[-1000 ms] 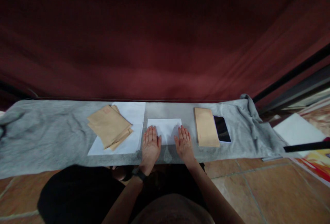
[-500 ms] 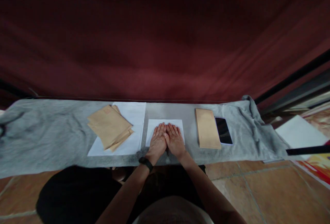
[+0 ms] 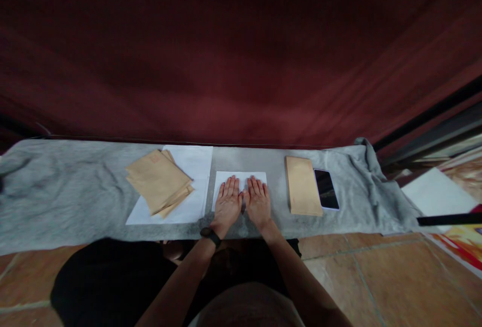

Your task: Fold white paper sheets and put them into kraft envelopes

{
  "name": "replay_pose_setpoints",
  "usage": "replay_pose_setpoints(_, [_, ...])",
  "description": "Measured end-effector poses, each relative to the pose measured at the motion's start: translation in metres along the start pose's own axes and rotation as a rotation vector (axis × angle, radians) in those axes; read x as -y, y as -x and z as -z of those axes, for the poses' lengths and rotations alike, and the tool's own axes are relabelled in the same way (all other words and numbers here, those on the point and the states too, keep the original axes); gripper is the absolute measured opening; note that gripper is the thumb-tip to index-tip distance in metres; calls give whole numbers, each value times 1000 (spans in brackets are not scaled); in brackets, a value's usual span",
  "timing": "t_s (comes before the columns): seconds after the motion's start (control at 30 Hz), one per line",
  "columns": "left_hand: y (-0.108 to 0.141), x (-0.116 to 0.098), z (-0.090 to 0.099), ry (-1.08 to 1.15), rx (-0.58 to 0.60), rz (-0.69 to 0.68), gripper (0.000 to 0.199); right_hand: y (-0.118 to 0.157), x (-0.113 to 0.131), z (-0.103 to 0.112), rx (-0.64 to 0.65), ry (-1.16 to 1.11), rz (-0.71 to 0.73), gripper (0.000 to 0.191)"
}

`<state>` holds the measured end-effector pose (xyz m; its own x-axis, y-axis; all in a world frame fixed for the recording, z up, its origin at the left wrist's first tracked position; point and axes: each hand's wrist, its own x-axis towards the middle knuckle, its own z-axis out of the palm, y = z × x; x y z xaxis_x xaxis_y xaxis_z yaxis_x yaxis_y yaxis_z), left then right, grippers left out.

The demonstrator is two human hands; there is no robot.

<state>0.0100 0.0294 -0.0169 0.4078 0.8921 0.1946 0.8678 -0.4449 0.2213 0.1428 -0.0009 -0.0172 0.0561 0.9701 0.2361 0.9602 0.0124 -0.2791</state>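
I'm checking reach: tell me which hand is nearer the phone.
Right. Both lie on the small paper, left of the phone: the right hand closer, the left hand farther off.

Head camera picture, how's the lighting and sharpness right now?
Head view: dim light, red backdrop near-black at the top; head view: small white paper pale without harsh glare; head view: left hand and right hand soft in detail, red mark on the left envelopes too blurry to read.

One head-worn camera looks forward and down over the grey cloth.
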Motion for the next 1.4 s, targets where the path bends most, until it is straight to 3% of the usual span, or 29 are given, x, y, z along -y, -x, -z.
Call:
replay_pose_setpoints(0.6, [7, 15, 0, 31, -115, 175, 61, 14, -23, 0, -88, 41, -107, 56])
replay_pose_setpoints(0.93, [7, 17, -6, 28, -178, 210, 59, 20, -33, 1, -116, 66, -119, 56])
replay_pose_setpoints(1.4, [7, 16, -3, 36, -181, 251, 60, 24, -36, 6, -96, 73, -155, 55])
